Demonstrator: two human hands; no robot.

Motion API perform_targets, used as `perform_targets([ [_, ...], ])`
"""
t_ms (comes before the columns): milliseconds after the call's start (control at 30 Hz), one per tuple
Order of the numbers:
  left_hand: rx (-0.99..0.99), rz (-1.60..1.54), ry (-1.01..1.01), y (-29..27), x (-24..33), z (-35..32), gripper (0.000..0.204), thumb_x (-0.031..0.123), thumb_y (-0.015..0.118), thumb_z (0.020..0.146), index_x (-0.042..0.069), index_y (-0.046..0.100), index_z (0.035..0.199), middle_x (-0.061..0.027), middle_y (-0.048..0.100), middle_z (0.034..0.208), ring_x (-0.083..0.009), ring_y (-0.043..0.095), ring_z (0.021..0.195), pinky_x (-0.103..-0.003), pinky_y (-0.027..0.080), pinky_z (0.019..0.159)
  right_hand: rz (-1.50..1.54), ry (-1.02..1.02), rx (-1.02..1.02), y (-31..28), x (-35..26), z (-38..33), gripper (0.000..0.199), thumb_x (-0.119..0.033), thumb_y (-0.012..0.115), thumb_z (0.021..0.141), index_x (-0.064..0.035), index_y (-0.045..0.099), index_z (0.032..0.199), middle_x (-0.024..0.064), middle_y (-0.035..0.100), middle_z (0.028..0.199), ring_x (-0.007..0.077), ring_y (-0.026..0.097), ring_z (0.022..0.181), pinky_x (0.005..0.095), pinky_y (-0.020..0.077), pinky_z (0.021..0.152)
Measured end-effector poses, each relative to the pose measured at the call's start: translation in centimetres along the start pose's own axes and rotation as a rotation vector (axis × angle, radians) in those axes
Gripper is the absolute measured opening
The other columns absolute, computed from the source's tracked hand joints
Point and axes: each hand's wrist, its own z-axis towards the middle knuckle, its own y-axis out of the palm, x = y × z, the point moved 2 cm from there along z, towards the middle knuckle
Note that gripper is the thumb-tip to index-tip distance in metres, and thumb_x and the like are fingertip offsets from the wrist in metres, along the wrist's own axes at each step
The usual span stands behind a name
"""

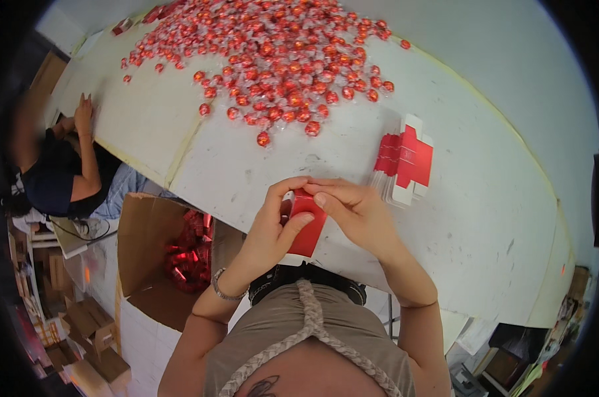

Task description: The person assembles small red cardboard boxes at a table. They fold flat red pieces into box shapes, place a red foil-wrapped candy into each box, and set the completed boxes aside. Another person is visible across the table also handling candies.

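Note:
A small red carton [307, 239] stands tilted close in front of my body at the table's near edge. My left hand [281, 215] wraps its left side, thumb lying across the front panel. At the carton's upper end, the fingers of my right hand [352, 208] pinch the top edge and meet my left fingertips. Both hands partly hide the carton's top. Just beyond my right hand lies a stack of flat red-and-white carton blanks [405, 159], fanned slightly. Farther off spreads a large heap of red-wrapped round candies [279, 73] in clear twisted wrappers.
A white table [471, 245] curves around me. Below its edge at left, an open cardboard box [140, 245] holds shiny red foil pieces [190, 258]. Another person [74, 165] sits at the table's left side. Brown boxes [91, 324] stand on the floor at lower left.

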Motion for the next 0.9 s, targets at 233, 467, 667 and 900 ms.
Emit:
perform_targets([
  [233,-0.141,0.108,0.092,2.4,-1.2,1.4,0.029,0.005,0.05,0.091,0.003,0.048,0.12,-0.0127,0.041,0.135,-0.0247,0.045,0.119,-0.036,0.039,0.097,-0.056,-0.01,0.04,-3.2,1.8,-3.3,0.028,-0.009,0.062,0.086,-0.0014,0.061,0.113,0.0136,0.058,0.122,0.0166,0.061,0.1,0.0284,0.0495,0.086],
  [467,0.176,0.049,0.119,2.5,-1.8,5.1,0.026,0.01,0.041,0.096,0.001,0.056,0.115,-0.0125,0.054,0.125,-0.0206,0.051,0.113,-0.032,0.038,0.098,-0.902,0.156,0.85,-18.3,7.2,-1.5,0.081,-0.036,0.072,0.077,0.0106,0.034,0.131,0.0209,0.053,0.116,0.0311,0.053,0.103,0.0387,0.0463,0.083],
  [667,0.056,0.088,0.079,5.3,-3.5,4.8,0.023,0.008,0.045,0.094,-0.003,0.057,0.111,-0.0099,0.062,0.107,-0.0158,0.057,0.1,-0.028,0.042,0.091,-0.338,0.354,0.828,-17.5,7.6,-2.7,0.046,-0.024,0.077,0.073,0.0049,0.056,0.102,0.0063,0.059,0.079,0.0131,0.055,0.068,0.0253,0.0458,0.06],
  [900,0.02,0.113,0.122,6.2,-3.7,6.3,0.023,0.009,0.048,0.093,-0.001,0.059,0.111,-0.0105,0.063,0.105,-0.017,0.06,0.095,-0.028,0.044,0.087,-0.099,0.381,0.75,-17.9,6.8,-3.4,0.019,-0.015,0.069,0.079,0.0002,0.06,0.086,0.0035,0.059,0.074,0.0085,0.051,0.063,0.0223,0.0393,0.054],
])
